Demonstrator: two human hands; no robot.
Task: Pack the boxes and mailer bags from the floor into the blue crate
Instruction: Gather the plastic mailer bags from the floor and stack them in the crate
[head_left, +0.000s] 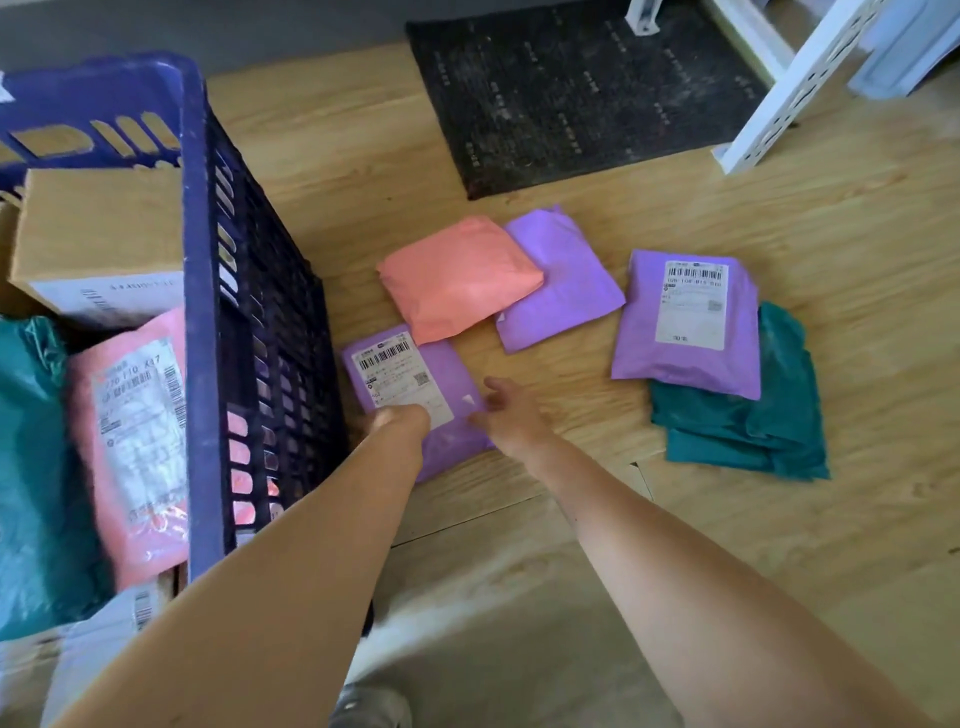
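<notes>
The flat purple plastic mailer bag with a white label (457, 371) lies on the wooden floor (675, 519), just right of the blue slatted plastic crate (196, 260). The left hand (401, 420) rests on its near edge, but its fingers are hidden, so I cannot tell its grip. The right hand (506, 415) touches the bag's right edge, fingers loosely spread. The bag looks light, soft and slick, so pinching opposite edges should work best.

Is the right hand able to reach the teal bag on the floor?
Probably yes: bare floor lies between the right hand and the teal bag, though a labelled purple bag covers its upper part.
</notes>
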